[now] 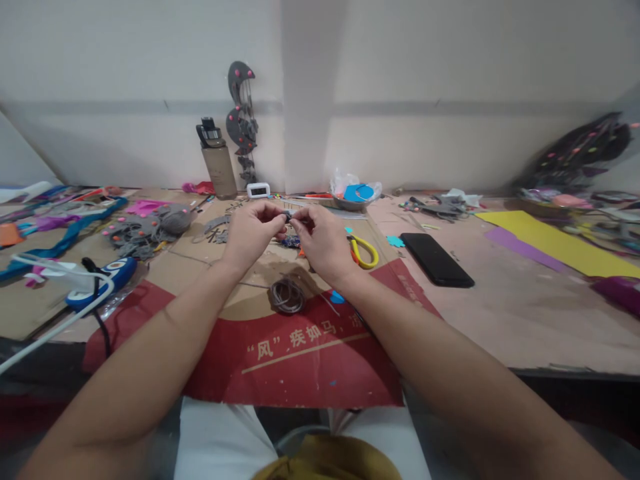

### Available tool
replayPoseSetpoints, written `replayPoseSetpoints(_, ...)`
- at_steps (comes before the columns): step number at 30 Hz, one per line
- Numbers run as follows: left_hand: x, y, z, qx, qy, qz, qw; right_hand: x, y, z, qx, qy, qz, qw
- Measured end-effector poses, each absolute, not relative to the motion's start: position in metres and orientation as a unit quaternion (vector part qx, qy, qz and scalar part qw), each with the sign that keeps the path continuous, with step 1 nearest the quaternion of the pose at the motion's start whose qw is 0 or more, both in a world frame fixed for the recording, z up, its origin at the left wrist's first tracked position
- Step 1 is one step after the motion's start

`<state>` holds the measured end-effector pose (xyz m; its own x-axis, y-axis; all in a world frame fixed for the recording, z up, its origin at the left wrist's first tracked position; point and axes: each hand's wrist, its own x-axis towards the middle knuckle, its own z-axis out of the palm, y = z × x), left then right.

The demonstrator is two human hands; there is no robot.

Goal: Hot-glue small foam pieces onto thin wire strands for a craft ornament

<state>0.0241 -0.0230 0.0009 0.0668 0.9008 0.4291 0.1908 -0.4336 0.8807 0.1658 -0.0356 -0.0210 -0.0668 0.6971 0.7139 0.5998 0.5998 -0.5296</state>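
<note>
My left hand [254,230] and my right hand [323,240] meet over the middle of the table, fingertips pinched close together. Between them is a small dark piece [287,217], too small to name; both hands seem to grip it. Just below lies a coil of grey cord [287,295] on the cardboard. Yellow-handled scissors [367,253] rest right beside my right hand, partly covered by it. A dark bluish bundle [291,241] shows beneath my fingers, its kind unclear.
A red and brown cardboard sheet [300,373] covers the table in front of me. A black phone [436,259] lies to the right, near yellow paper [560,243]. Grey yarn pieces [145,230] lie left. A bottle [219,163] and a small white clock [259,191] stand behind.
</note>
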Motion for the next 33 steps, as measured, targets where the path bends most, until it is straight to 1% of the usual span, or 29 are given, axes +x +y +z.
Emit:
replayPoseSetpoints(5,0.0234,-0.0212,-0.0001,0.644,0.398,0.543,0.364,0.1606,-0.0374,-0.0210,-0.458,-0.723,0.053,0.514)
replayPoseSetpoints(11,0.0246,-0.0210,-0.0001,0.616,0.394,0.554,0.398,0.1571,-0.0371,-0.0198,-0.471,-0.705,0.102,0.520)
replayPoseSetpoints(18,0.0252,-0.0203,-0.0009,0.606,0.375,0.557,0.426,0.1563,-0.0360,-0.0181,-0.490,-0.678,0.131,0.532)
replayPoseSetpoints(25,0.0233,-0.0202,0.0003,0.612,0.362,0.531,0.460,0.1572,-0.0357,-0.0179,-0.494,-0.664,0.155,0.541)
replayPoseSetpoints(30,0.0221,-0.0225,0.0047,0.592,0.365,0.520,0.496,0.1587,-0.0368,-0.0154,-0.508,-0.654,0.176,0.532)
replayPoseSetpoints(33,0.0214,-0.0219,0.0054,0.579,0.358,0.513,0.523,0.1601,-0.0339,-0.0158,-0.493,-0.640,0.203,0.554)
